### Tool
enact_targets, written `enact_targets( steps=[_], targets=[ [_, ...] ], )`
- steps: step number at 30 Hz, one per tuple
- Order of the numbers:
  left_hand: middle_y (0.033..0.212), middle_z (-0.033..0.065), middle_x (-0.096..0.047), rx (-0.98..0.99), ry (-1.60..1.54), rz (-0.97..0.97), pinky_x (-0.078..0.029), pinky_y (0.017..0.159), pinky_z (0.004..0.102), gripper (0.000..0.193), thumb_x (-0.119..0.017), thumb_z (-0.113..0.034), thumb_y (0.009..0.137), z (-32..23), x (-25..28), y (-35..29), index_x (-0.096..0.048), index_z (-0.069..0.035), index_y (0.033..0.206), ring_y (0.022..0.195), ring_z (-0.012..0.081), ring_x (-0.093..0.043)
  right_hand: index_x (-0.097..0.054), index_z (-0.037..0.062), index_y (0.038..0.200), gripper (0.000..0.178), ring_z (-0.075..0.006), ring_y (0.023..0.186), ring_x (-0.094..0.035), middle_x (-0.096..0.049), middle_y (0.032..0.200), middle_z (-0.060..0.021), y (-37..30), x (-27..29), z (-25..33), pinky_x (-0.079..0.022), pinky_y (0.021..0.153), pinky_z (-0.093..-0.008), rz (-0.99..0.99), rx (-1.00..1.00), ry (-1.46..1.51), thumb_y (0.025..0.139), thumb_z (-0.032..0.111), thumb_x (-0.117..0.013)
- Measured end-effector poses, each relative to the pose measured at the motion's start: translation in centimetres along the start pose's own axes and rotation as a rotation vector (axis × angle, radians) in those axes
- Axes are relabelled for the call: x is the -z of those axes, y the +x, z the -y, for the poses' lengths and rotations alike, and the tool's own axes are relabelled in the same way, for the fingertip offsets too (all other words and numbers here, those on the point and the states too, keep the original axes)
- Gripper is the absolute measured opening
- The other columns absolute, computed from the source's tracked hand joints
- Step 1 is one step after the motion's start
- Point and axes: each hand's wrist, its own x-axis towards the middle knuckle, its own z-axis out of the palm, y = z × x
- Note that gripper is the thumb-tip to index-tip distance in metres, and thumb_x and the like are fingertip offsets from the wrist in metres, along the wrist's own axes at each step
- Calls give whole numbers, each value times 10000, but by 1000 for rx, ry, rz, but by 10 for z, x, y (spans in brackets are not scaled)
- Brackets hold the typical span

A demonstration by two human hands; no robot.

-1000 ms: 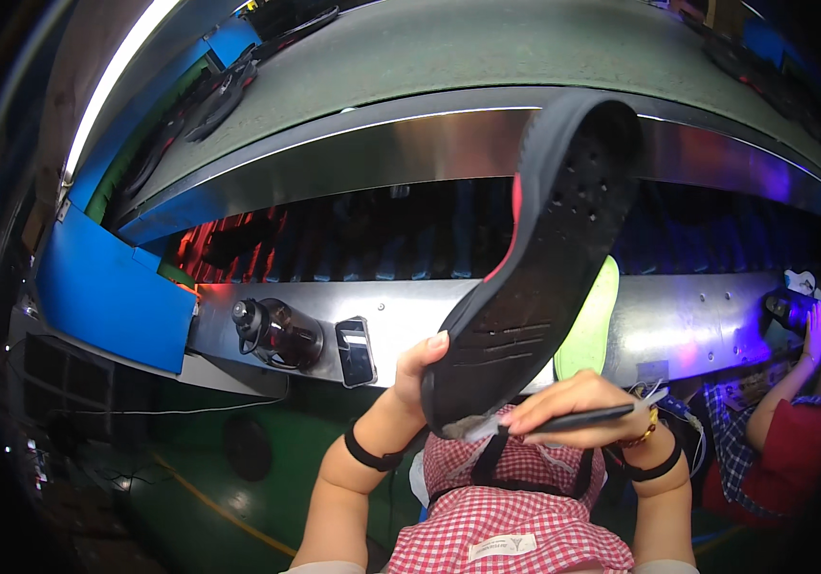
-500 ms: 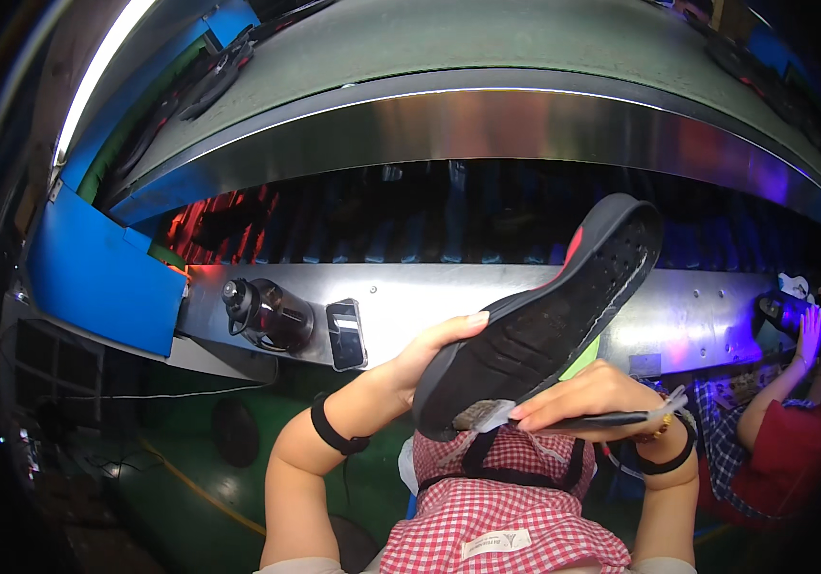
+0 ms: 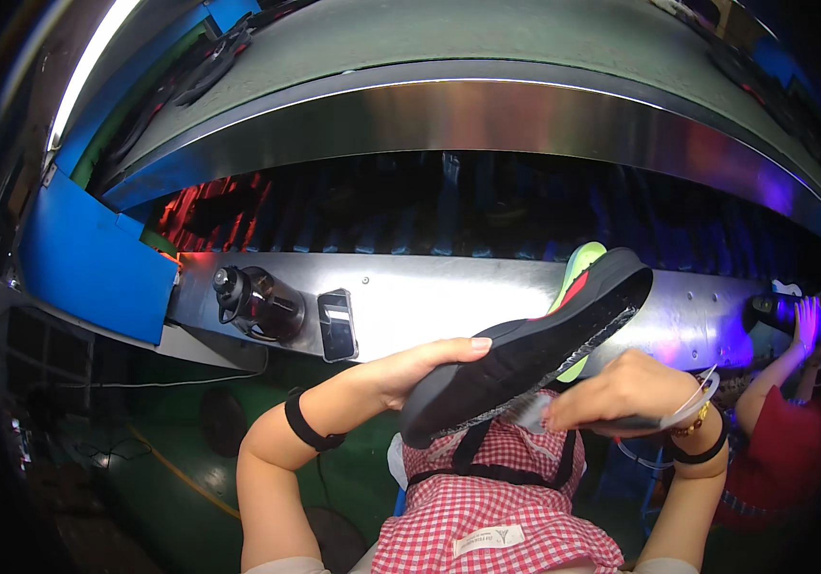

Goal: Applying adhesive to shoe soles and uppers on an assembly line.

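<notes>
My left hand [image 3: 420,371] grips a black shoe sole [image 3: 515,359] near its lower left end, thumb on the rim. The sole is tilted, its far end up to the right; red and lime-green parts show along its edges. A shiny whitish line runs along its right rim. Closed around a brush [image 3: 528,413] with pale bristles, my right hand [image 3: 621,394] is blurred by motion. The bristles are close to the sole's lower right rim; whether they touch cannot be seen. A clear tube [image 3: 707,394] curves up beside my right wrist.
On the metal ledge [image 3: 429,297] stand a dark drink bottle [image 3: 267,304] and a phone [image 3: 338,325]. Behind it are dark rollers and a grey-green conveyor belt [image 3: 487,38]. A blue panel [image 3: 85,268] stands left. At right, a co-worker's hand [image 3: 807,323] is at another dark shoe part.
The sole has tipped, its far end lower and its inner face turned more away, showing more green. My right hand with the brush has shifted slightly right, away from the sole's lower end.
</notes>
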Motion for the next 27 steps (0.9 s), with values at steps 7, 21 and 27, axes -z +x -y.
enact_targets(
  steps=[7, 21, 27],
  targets=[
    [1108, 160, -561, 63, 183, -28, -495, 777, 266, 601, -508, -411, 871, -3, 7, -6, -420, 34, 1266, 915, 165, -592, -626, 129, 979, 250, -209, 842, -645, -637, 1067, -9, -8, -2, 0, -516, 663, -293, 32, -39, -163, 747, 98, -540],
    [1179, 134, -519, 11, 267, -85, -425, 848, 257, 635, -536, -371, 856, -4, 8, -33, -366, 38, 1310, 1009, 141, -515, -632, 119, 998, 253, -206, 891, -641, -640, 1065, -35, -22, 4, -18, -521, 711, -299, -205, 6, 90, 758, 88, -556],
    [1236, 131, -489, 8, 222, -84, -360, 927, 273, 652, -535, -337, 842, 2, 18, -40, -334, 39, 1335, 1095, 163, -465, -636, 112, 984, 227, -215, 880, -646, -653, 1029, -43, -30, 11, -16, -527, 699, -297, -300, -6, 5, 767, 85, -577]
  ],
)
